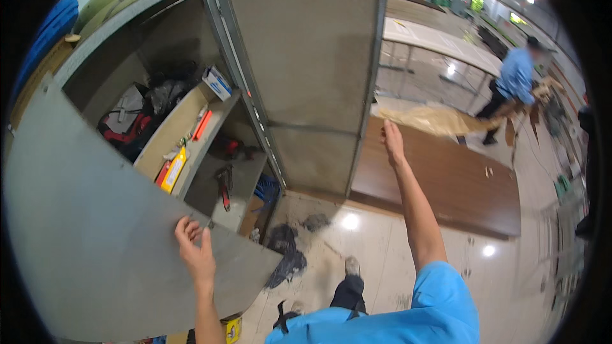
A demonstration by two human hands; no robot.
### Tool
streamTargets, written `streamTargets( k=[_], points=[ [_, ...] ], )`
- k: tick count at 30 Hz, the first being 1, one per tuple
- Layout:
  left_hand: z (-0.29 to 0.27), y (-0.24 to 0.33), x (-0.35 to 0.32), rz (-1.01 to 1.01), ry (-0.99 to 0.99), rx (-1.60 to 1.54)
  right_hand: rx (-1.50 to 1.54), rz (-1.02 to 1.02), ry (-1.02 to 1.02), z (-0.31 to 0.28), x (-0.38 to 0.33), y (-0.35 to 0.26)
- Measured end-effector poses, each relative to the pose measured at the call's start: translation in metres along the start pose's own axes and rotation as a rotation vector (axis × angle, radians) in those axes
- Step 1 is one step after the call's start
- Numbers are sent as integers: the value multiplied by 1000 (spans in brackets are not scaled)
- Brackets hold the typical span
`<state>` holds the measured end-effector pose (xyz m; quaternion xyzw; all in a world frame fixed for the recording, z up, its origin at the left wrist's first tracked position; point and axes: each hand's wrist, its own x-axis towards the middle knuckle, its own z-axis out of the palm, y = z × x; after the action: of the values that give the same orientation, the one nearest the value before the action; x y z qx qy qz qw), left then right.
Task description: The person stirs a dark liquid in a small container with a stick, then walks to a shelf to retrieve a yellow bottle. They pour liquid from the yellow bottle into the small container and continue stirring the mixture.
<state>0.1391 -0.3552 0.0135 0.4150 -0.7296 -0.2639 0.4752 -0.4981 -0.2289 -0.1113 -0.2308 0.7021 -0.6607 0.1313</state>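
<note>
A grey metal cabinet (220,57) stands before me with both doors swung apart. My left hand (196,248) is at the inner edge of the left door (95,216), close to a small dark catch; its fingers are slightly bent, the thumb is apart, and no object shows in it. My right hand (393,141) is raised beside the outer edge of the right door (299,57), fingers mostly stretched, with nothing visible in it. On the shelves are a yellow package (174,169), an orange-red strip (203,125), a blue-and-white box (217,83) and a red-and-black tool (224,186).
A dark brown panel stack (440,181) lies right of the door, brown wrapping paper (440,120) along its far side. Black plastic (285,255) lies on the floor by the cabinet. Farther right, a person in blue (515,76) stands near a long white table (440,41).
</note>
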Motion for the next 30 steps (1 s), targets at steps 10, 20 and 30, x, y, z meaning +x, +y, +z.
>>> streamTargets(
  k=[10,20,30],
  points=[
    [35,81,42,34,244,399,238,117,-148,50,209,12],
    [14,109,42,103,239,532,29,-272,-597,50,-48,-4],
    [-37,102,26,163,123,504,148,-107,-976,245,-205,-41]
  ],
)
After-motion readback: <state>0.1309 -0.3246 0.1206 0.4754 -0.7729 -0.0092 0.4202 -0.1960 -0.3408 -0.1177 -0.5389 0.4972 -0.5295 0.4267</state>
